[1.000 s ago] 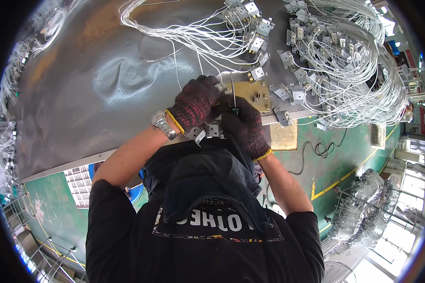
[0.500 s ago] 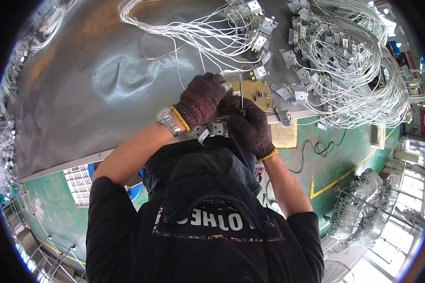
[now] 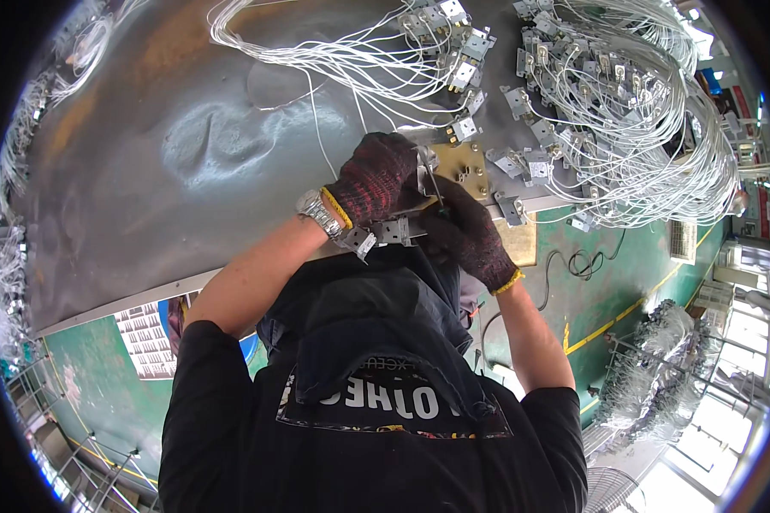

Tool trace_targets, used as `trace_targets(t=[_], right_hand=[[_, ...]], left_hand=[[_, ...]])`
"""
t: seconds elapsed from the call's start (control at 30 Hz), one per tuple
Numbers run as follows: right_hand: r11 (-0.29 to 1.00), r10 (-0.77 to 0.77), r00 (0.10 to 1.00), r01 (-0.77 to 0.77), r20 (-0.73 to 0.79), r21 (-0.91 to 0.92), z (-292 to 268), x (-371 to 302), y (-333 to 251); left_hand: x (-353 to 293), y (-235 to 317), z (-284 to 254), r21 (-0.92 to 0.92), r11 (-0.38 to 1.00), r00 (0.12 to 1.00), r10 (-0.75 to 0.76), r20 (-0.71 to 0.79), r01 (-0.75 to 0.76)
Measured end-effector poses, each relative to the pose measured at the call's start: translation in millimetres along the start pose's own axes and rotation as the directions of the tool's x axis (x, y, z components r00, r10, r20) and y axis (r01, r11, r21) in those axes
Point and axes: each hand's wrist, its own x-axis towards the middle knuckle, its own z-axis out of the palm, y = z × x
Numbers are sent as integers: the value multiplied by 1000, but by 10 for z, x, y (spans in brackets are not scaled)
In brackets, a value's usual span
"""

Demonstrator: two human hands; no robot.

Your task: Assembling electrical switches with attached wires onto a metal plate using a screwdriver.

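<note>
My left hand (image 3: 373, 178), in a dark red and black knit glove, is closed on a small silver metal bracket (image 3: 426, 159) at the table's near edge. My right hand (image 3: 473, 231), gloved alike, grips a screwdriver (image 3: 436, 190); its thin shaft slants up against the bracket, and most of the handle is hidden in the fingers. Just beyond both hands lies a brass-coloured plate (image 3: 470, 159) with small posts on it. Beside my left wrist, two more metal brackets (image 3: 393, 231) rest at the edge.
A bundle of white wires (image 3: 334, 56) ending in metal brackets lies at the far middle of the metal table (image 3: 145, 222). A larger heap of wired brackets (image 3: 607, 111) covers the right side. A black cable (image 3: 583, 267) is on the green floor.
The screwdriver has gone from upright to tilted, its tip leaning left. My right hand has dropped slightly toward me, and the bracket in my left hand shows more clearly.
</note>
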Motion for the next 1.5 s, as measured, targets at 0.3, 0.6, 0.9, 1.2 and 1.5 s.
trace_targets(t=[0.3,0.6,0.9,1.2,1.5], right_hand=[[969,-93,984,55,-149,-240,-314,-299,-22],[601,-422,906,271,-10,-752,-207,-352,-332],[348,-451,893,174,-2,-921,-51,-394,-416],[320,-450,892,116,-43,-940,-17,-348,-277],[474,-492,866,182,-88,-862,-35,-323,-249]], left_hand=[[4,-4,71,-82,994,998,-68,-6,67],[35,4,152,-57,996,998,-66,-17,65],[53,1,151,0,997,995,-78,55,78],[121,16,177,-25,991,989,-132,68,134],[118,-15,255,-27,995,995,-100,18,100]])
